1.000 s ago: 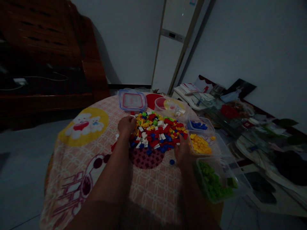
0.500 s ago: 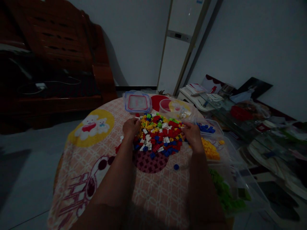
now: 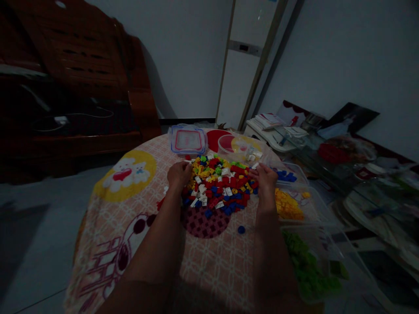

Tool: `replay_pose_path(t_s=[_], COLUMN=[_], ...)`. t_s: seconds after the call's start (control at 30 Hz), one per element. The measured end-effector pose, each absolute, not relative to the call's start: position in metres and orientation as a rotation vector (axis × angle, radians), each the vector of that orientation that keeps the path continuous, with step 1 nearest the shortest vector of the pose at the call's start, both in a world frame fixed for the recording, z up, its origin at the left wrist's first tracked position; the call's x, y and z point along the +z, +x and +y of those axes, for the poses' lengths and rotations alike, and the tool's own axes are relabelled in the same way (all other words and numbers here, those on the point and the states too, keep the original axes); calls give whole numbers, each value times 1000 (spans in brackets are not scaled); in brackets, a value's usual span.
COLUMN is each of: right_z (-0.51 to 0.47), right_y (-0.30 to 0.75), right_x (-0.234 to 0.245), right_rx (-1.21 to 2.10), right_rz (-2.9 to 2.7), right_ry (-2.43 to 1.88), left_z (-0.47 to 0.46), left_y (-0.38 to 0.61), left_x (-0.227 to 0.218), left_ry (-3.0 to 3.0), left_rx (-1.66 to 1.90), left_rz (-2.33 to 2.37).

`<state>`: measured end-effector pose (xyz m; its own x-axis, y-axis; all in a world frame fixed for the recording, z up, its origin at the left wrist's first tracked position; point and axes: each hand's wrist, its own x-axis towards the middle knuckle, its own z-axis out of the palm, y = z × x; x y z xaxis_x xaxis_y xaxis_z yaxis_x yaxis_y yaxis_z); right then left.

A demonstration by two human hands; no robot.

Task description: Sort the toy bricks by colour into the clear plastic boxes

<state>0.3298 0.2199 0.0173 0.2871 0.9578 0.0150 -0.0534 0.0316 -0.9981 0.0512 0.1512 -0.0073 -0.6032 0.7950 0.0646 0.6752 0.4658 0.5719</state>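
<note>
A heap of small toy bricks in red, blue, yellow, green and white lies in the middle of a round table under a patterned cloth. At the heap's left edge rests my left hand, its fingers curled; what they hold is hidden. My right hand sits at the heap's right edge, fingers bent, a small white brick at its fingertips. One blue brick lies alone on the cloth nearer to me.
Clear tubs stand along the table's right side: blue bricks, yellow bricks, green bricks, and white bricks further back. A lidded box sits at the far edge. Dark wooden furniture is left, floor clutter right.
My right hand has moved from the heap's near right corner up to its far right edge and now has a white brick at its fingertips. The left hand has hardly moved.
</note>
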Motion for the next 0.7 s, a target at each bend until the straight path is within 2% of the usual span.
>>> replay_pose_path(t_s=[0.13, 0.37, 0.7], right_z=[228, 217, 181], right_y=[328, 340, 319], right_x=[22, 25, 45], right_rx=[991, 1033, 1239], right_rz=[-929, -1055, -1835], right_ry=[-1109, -1178, -1356], left_z=[151, 152, 153], left_y=[52, 51, 51], left_x=[-6, -9, -8], left_ry=[1265, 1290, 1283], left_rx=[822, 816, 777], left_rz=[2514, 2527, 2563])
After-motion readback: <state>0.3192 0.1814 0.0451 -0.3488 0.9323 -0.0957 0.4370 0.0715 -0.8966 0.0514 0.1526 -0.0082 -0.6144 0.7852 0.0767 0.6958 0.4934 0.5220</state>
